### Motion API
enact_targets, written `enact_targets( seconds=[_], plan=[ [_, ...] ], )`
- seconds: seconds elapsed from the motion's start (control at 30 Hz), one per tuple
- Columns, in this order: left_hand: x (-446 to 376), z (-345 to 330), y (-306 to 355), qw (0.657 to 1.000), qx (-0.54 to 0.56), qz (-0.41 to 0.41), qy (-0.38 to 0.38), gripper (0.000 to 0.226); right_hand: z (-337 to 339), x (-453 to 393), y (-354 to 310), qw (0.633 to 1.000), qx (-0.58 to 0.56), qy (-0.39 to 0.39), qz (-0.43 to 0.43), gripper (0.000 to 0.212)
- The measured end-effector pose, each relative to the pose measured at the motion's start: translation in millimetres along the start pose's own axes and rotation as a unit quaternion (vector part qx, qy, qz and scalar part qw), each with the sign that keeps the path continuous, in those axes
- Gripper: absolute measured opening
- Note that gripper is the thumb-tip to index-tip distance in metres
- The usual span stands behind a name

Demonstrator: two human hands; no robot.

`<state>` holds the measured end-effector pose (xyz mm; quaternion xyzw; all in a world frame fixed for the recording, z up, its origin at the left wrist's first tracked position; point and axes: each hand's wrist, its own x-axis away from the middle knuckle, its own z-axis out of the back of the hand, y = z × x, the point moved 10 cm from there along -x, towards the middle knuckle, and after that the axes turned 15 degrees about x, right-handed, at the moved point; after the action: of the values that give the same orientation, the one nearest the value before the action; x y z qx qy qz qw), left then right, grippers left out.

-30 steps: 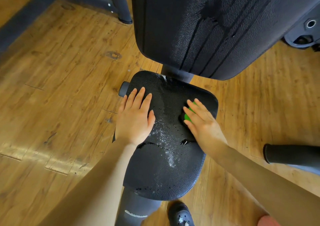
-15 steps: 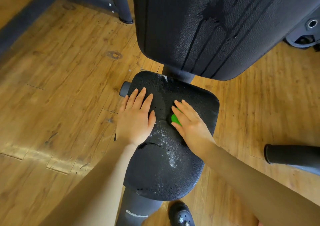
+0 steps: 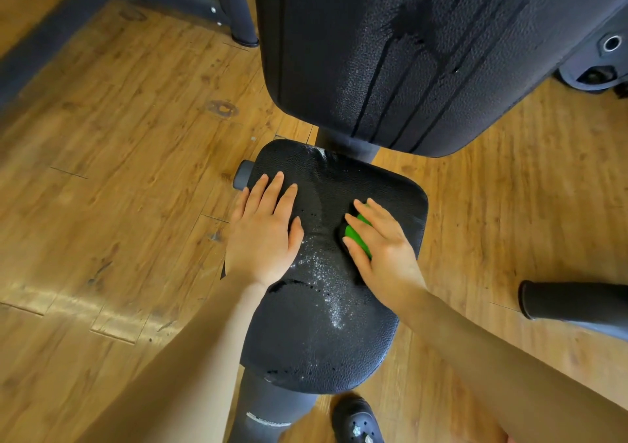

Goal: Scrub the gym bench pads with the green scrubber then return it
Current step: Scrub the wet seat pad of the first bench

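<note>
Your left hand (image 3: 263, 235) lies flat on the seat pad (image 3: 326, 340), fingers straight and together, palm down at the pad's left edge. It holds nothing.

Your right hand (image 3: 380, 249) covers the scrubber (image 3: 356, 235) on the right half of the seat pad, fingers spread and bent over its top. The hand presses the scrubber against the pad; the thumb's position is hidden, so a full grip cannot be confirmed, though the fingers appear to curl around it.

Between your hands, the seat pad carries a streak of white suds (image 3: 323, 272) running toward its near end. The back pad (image 3: 407, 51) stands just beyond the seat pad, with dark wet runs down its face.

Below the seat pad's near edge, a shoe (image 3: 356, 422) rests on the wood floor (image 3: 119, 170).
</note>
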<state>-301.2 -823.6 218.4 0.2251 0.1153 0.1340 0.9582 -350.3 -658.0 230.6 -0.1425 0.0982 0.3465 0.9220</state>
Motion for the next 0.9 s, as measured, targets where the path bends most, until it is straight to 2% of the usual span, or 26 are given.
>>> enact_targets(
  seconds=[0.17,0.43,0.67,0.77,0.9],
  plan=[
    [0.3,0.1,0.4,1.0,0.001,-0.001,0.0,0.055,-8.3,-7.7,-13.6,0.999,0.049,-0.002,-0.018,0.053],
    [0.3,1.3,0.9,1.0,0.007,-0.001,0.005,0.056,1.9,5.0,16.9,0.998,0.036,0.047,0.001,0.04],
    [0.8,0.5,0.7,1.0,0.001,-0.002,0.006,0.055,12.7,18.2,55.9,0.998,0.022,0.019,-0.051,0.035],
    [0.4,-2.0,0.0,1.0,-0.002,-0.001,0.0,0.055,9.6,14.1,43.3,0.997,0.004,0.018,-0.071,0.035],
    [0.7,-0.5,0.0,1.0,0.006,-0.005,0.007,0.055,0.9,4.2,-6.2,0.999,-0.012,0.024,-0.045,0.043]
  ],
)
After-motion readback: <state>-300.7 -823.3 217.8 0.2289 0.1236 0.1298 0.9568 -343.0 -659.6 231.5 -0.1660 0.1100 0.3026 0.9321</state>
